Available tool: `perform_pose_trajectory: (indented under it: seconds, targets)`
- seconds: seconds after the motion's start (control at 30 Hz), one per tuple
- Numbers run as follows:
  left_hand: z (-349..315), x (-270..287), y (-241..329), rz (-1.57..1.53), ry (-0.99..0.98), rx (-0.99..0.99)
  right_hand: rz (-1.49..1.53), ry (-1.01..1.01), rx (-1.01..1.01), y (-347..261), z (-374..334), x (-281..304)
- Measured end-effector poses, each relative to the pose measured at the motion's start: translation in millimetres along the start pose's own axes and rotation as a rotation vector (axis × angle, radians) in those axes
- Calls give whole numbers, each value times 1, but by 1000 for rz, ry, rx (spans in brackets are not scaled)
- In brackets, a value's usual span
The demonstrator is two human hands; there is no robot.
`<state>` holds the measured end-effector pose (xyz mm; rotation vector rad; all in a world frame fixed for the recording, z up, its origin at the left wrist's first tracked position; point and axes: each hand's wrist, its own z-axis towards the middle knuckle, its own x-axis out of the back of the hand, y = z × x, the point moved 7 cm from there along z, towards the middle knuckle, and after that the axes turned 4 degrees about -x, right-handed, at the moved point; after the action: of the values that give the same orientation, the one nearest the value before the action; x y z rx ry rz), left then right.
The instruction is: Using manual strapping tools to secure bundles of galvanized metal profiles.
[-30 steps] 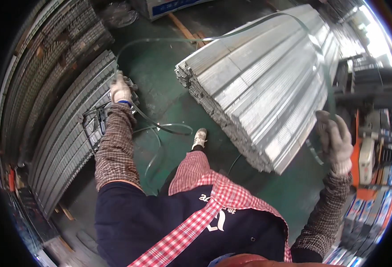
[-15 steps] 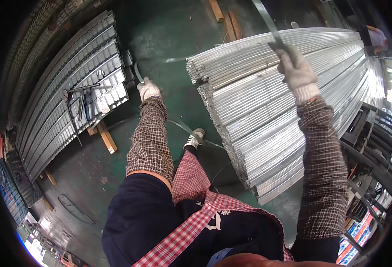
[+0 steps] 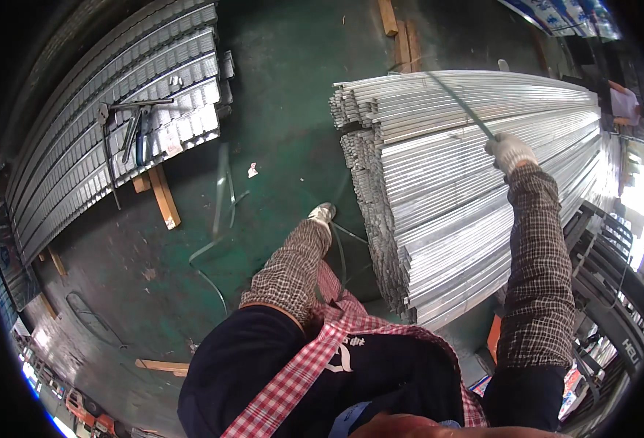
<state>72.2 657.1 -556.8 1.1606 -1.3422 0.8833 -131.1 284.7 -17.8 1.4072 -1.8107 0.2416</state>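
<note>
My right hand (image 3: 512, 152), in a pale knitted glove, is closed on a long flat strap (image 3: 459, 101). The strap slants up and left across a large stack of silvery metal profiles (image 3: 453, 190). My left arm, in a brown checked sleeve (image 3: 289, 263), reaches down in front of me. At its end my left hand (image 3: 323, 212) shows only as a small pale shape, hard to tell from the shoe seen there before; its fingers cannot be made out. A narrow strap (image 3: 342, 257) runs down just beside it. More thin strapping (image 3: 207, 274) lies curled on the green floor.
A second stack of ribbed metal profiles (image 3: 117, 87) stands at the left, with pliers-like tools (image 3: 136, 128) on top. Wooden bearers stick out under both stacks, one at the left (image 3: 163, 197). Dark machinery (image 3: 614, 270) stands at the right. Another person's arm (image 3: 623, 102) shows far right.
My left hand has left the strap near the left stack and come back low toward my feet. My right hand, still on its strap, has moved lower and slightly right.
</note>
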Motion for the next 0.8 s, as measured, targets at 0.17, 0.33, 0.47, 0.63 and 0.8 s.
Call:
perform_pose_trajectory:
  seconds: [0.17,0.33,0.47,0.63,0.8]
  targets:
    - [-77,37,51,-317,-58,10,-818,-20,48,161,-57,-46]
    - [-23,86,-6,-481,-149,199,231,1,-206,191,-193,-89]
    - [-112,117,-19,-526,-374,132,492,1,-201,243,-261,-186]
    - [-142,143,9,-592,-844,108,628,14,-269,324,-354,-255]
    - [-182,171,12,-560,-1206,286,508,56,-220,342,-369,-253]
